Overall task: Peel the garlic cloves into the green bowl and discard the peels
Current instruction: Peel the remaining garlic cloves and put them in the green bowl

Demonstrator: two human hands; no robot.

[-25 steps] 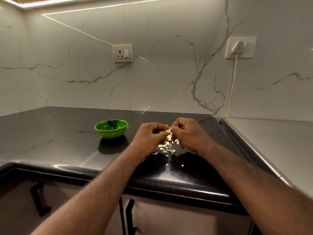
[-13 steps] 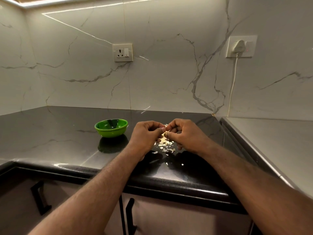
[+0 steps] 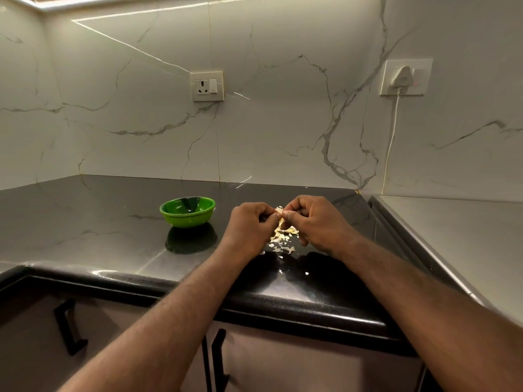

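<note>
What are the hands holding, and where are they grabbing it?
The left hand and right hand pinch one small garlic clove with their fingertips, one from each side.

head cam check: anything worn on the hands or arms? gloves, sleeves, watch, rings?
Nothing worn that shows. No gloves on the left hand or right hand, and no rings, watch or wristband visible. The left forearm and right forearm are uncovered and lightly haired; no sleeve edge shows in frame.
</note>
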